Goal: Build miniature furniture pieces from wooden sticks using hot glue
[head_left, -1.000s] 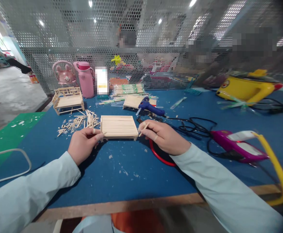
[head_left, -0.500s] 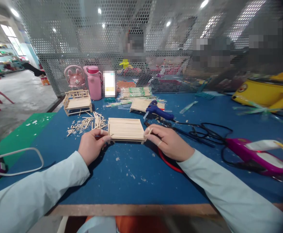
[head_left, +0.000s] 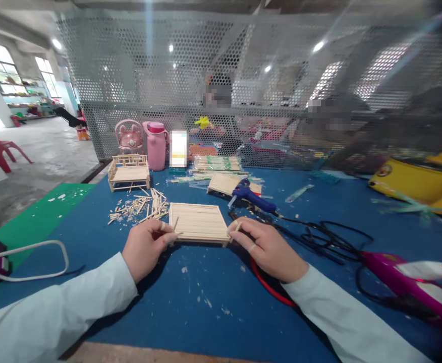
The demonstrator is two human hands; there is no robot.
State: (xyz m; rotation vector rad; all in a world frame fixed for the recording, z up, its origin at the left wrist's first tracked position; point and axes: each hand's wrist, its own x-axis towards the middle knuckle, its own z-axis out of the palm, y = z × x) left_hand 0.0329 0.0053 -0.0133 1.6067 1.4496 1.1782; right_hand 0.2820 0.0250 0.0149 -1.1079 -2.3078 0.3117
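Observation:
A miniature slatted wooden platform point(head_left: 198, 222) on short legs stands on the blue tabletop between my hands. My left hand point(head_left: 143, 247) is closed in a pinch at its near left corner, with a short wooden stick point(head_left: 175, 223) angling up from the fingertips. At the near right corner, my right hand point(head_left: 270, 247) pinches another short stick point(head_left: 238, 227) between thumb and forefinger. Whether either stick touches the platform is hard to tell. Behind my left hand lies a pile of cut sticks point(head_left: 155, 204). A blue glue gun point(head_left: 253, 196) rests beyond my right hand.
A finished-looking miniature wooden bench point(head_left: 130, 174) stands back left, near a pink thermos point(head_left: 156, 146). Another slatted panel point(head_left: 221, 183) lies behind the glue gun. Black cables point(head_left: 327, 234) and a purple tool point(head_left: 406, 277) occupy the right, below a yellow pot point(head_left: 413, 184). Perforated mesh point(head_left: 149, 91) closes the back.
My view has tilted up, so the table sits lower in the picture. A stick at my left fingertips now shows more clearly, angled upward. Both hands stay at the platform's near corners.

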